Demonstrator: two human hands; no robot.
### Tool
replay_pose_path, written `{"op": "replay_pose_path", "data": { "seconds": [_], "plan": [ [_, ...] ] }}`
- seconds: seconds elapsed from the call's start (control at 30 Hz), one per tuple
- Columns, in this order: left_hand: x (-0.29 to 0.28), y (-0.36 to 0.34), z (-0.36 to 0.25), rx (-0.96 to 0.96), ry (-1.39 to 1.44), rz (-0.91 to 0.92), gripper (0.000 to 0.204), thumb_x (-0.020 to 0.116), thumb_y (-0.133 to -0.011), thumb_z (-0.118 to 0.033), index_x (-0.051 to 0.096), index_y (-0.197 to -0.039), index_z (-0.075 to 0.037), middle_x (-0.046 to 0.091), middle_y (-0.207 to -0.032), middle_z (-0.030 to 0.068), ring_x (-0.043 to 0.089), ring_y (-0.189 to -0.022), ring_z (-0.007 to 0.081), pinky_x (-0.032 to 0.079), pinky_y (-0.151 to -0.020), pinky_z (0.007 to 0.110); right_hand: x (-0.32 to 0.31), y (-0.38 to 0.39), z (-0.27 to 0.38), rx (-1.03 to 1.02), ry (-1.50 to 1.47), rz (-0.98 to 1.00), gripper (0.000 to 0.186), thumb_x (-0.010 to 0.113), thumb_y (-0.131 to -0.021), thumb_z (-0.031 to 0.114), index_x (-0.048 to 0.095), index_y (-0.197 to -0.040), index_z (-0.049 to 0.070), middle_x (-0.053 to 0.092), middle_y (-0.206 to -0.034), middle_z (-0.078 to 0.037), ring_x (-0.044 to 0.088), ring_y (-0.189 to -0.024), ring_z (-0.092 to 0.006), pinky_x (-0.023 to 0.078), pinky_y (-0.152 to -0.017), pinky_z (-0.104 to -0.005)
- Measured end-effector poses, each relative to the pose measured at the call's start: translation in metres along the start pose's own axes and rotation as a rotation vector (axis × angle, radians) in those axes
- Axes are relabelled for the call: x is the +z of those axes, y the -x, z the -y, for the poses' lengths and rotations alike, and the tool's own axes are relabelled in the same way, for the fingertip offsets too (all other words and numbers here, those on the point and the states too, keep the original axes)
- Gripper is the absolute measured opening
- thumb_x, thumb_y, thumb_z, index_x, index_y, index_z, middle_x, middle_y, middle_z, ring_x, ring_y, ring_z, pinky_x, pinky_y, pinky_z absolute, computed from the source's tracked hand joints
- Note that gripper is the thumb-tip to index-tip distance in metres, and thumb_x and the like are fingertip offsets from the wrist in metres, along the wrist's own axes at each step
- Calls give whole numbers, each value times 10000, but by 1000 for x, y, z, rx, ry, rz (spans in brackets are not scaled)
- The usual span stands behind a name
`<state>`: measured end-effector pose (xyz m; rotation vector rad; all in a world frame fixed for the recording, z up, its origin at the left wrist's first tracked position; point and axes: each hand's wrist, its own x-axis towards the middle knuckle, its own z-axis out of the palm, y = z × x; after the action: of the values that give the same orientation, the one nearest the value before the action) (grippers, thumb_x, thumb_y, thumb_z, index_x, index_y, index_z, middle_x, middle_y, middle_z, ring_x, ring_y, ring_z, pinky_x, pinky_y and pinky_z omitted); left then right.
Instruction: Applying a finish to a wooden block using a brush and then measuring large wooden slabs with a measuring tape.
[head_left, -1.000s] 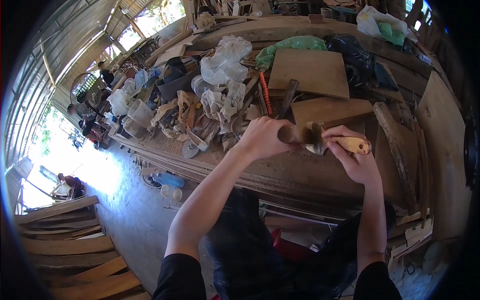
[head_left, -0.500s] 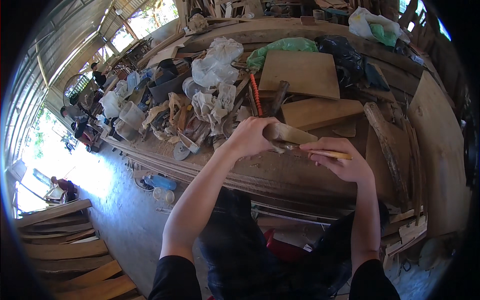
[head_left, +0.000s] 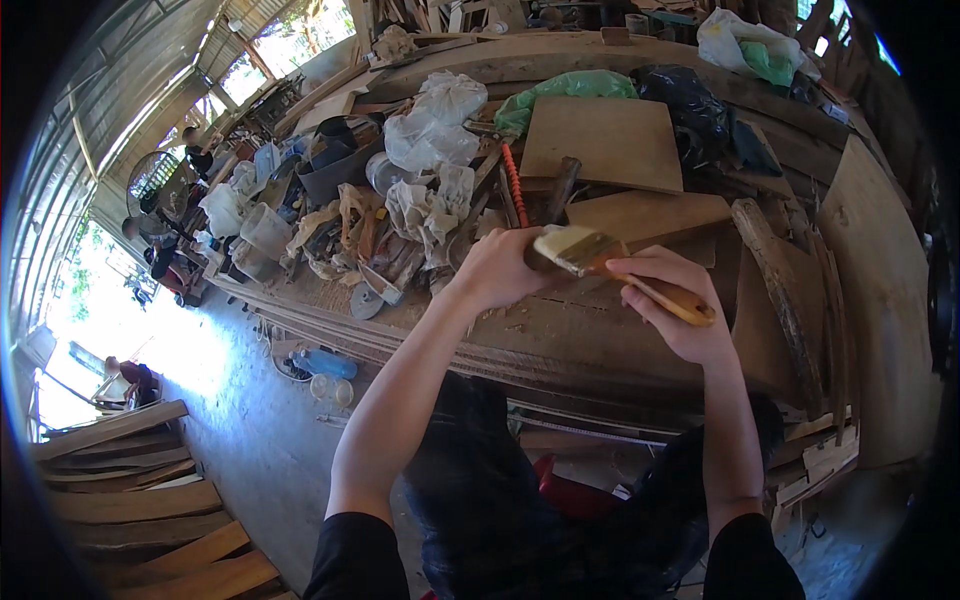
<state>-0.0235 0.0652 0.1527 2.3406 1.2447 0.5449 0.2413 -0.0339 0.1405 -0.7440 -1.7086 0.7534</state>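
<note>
My right hand (head_left: 675, 300) is closed around the orange-yellow wooden handle of a flat paintbrush (head_left: 685, 302). The brush's wide, pale bristles (head_left: 570, 245) point left toward my other hand, overlapping what it grips. My left hand (head_left: 502, 268) is curled around a wooden piece (head_left: 545, 262), most of which is hidden behind the bristles and fingers. Both hands are above the near part of a wooden worktop (head_left: 590, 325). Just beyond them lie a flat board (head_left: 645, 218) and an orange-red spiral rod (head_left: 515, 185).
Plastic bags (head_left: 435, 135), crumpled cloths (head_left: 430, 205) and tubs crowd the worktop's left. A square board (head_left: 600, 145) lies farther back. A rough branch (head_left: 775, 290) and a tall panel (head_left: 870, 310) stand at right. Stacked planks (head_left: 150, 510) lie lower left; people are in the background.
The paintbrush has turned and come up over the wooden piece, so its broad bristle face shows and hides much of that piece. My left hand keeps its grip almost in place.
</note>
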Motion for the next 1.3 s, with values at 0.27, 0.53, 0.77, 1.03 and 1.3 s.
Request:
{"op": "replay_pose_path", "data": {
  "seconds": [0.27, 0.53, 0.77, 1.03, 1.3],
  "plan": [
    [-5, 1, -18, -31, -191, 38, 723, 801, -773, -640, 736, -1132, -16, 755, -907, 216, 726, -953, 406, 563, -888, 482, -20, 8, -14, 360, 29, -148, 240, 704, -991, 77, 767, -1222, 59, 770, -967, -62, 674, -778, -98, 540, -695, -235],
    [-2, 5, -24, -9, -202, 48, 699, 793, -786, -632, 736, -1121, -21, 762, -924, 200, 727, -946, 402, 570, -861, 477, 1, 6, 12, 296, -194, -37, 295, 720, -985, 87, 747, -1278, 97, 751, -1079, -77, 713, -814, -122, 597, -729, -266],
    [-7, 0, -20, -51, -141, 32, 659, 834, -784, -590, 750, -1161, -55, 765, -976, 209, 727, -961, 397, 566, -850, 449, -32, 6, -17, 538, -82, -69, 265, 725, -979, 114, 762, -1239, 77, 758, -910, -45, 707, -755, -103, 576, -659, -246],
    [-6, 1, -27, -74, -109, 91, 685, 867, -780, -577, 740, -1127, 0, 735, -894, 195, 702, -840, 309, 549, -790, 409, -35, 7, -5, 422, -125, -187, 214, 706, -998, 122, 778, -1191, 64, 745, -856, -21, 683, -696, -89, 555, -613, -236],
    [2, -4, -12, 100, -87, 3, 801, 859, -751, -638, 717, -1206, 5, 750, -886, 229, 753, -864, 364, 570, -813, 420, -56, 11, -7, 417, 73, 9, 178, 748, -946, 110, 796, -1093, 24, 750, -815, -34, 689, -726, -85, 537, -661, -226]
  ]
}}
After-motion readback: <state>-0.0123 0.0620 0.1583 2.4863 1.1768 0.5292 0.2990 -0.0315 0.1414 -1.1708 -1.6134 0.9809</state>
